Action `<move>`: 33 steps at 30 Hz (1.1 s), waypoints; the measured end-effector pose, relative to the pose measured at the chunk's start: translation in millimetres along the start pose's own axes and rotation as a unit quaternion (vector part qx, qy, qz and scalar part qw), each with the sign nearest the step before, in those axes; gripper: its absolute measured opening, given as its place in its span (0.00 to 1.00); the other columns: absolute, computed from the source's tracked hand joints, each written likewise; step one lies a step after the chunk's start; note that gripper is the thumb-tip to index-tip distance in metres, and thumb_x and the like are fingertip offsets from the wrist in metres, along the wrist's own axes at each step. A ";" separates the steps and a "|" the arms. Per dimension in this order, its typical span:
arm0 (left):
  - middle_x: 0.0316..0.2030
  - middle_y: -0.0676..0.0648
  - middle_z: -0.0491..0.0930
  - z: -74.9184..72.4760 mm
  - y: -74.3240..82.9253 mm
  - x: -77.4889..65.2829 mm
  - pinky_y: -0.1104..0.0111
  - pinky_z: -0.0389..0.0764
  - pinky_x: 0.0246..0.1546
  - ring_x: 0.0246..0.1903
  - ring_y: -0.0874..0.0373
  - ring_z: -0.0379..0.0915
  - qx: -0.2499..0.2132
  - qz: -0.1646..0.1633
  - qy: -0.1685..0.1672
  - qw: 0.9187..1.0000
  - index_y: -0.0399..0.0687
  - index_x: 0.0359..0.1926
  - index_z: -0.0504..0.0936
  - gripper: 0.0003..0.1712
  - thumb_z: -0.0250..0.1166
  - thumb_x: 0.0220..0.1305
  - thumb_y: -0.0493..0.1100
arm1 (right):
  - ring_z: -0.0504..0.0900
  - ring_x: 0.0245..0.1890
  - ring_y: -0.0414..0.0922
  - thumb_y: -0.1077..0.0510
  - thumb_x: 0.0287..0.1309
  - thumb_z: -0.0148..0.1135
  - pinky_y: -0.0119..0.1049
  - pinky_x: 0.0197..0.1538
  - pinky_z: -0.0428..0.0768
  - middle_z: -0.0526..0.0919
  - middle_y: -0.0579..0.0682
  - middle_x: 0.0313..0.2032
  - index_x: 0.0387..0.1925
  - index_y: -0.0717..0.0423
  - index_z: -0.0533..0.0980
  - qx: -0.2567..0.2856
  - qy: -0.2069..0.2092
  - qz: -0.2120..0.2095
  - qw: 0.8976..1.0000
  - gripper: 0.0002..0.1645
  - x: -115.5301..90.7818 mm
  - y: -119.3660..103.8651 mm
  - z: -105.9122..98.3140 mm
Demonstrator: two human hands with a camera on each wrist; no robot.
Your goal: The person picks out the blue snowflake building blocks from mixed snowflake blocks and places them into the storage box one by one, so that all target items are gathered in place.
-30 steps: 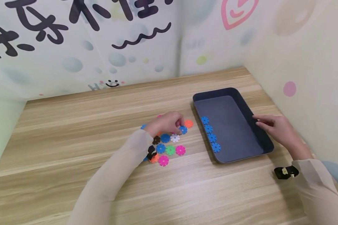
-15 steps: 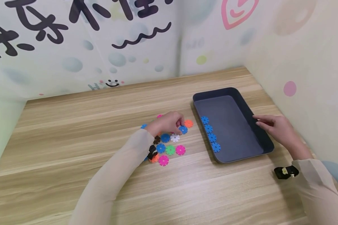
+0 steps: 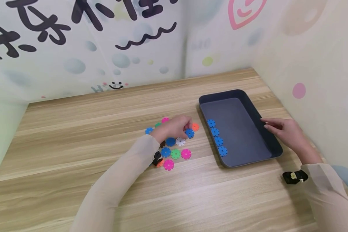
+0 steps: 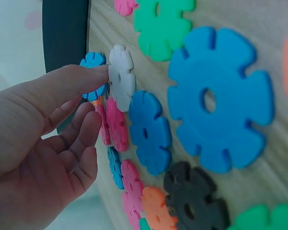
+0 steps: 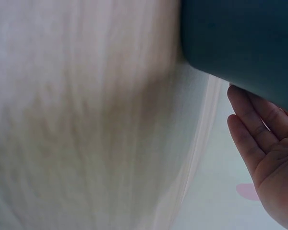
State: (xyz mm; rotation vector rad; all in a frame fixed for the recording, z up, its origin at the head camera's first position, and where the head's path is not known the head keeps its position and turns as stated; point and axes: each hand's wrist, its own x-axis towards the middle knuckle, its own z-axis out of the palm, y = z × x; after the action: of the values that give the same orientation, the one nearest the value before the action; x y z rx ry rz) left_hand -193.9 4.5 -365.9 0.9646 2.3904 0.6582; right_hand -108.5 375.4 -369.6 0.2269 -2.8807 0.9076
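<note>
My left hand (image 3: pixel 178 125) is over the loose pieces, thumb and fingertips pinching a blue snowflake disc (image 3: pixel 189 133). In the left wrist view the thumb covers part of that disc (image 4: pixel 93 61), and a white disc (image 4: pixel 122 76) stands close beside the thumb tip. A dark grey tray (image 3: pixel 235 125) lies to the right, with several blue discs (image 3: pixel 215 132) in a row along its left wall. My right hand (image 3: pixel 284 133) holds the tray's right rim at the fingertips. The right wrist view shows some of its fingers along the outer wall, the thumb hidden.
Around the left hand lie more discs: a green disc (image 3: pixel 175 154), pink discs (image 3: pixel 186 154), an orange disc (image 3: pixel 195 127) and a dark brown one (image 4: pixel 194 199). Printed walls border the wooden table (image 3: pixel 84 129) at the back and right.
My left hand and the blue disc have shifted very slightly to the right. The right hand and the tray look the same.
</note>
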 end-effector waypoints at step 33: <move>0.34 0.46 0.75 -24.9 16.9 -1.7 0.72 0.72 0.40 0.36 0.56 0.69 -0.082 0.081 0.007 0.993 0.38 0.37 0.76 0.07 0.53 0.62 0.27 | 0.68 0.31 0.17 0.64 0.56 0.61 0.14 0.30 0.67 0.80 0.65 0.42 0.48 0.64 0.77 -0.010 0.004 0.011 1.000 0.17 -0.1 -1.4 -0.9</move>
State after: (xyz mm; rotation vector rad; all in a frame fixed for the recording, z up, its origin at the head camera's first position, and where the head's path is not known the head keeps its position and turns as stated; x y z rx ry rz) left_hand -198.9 7.7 -336.3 1.0928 2.2452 0.9072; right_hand -108.0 374.8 -368.1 0.1902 -2.8899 0.8800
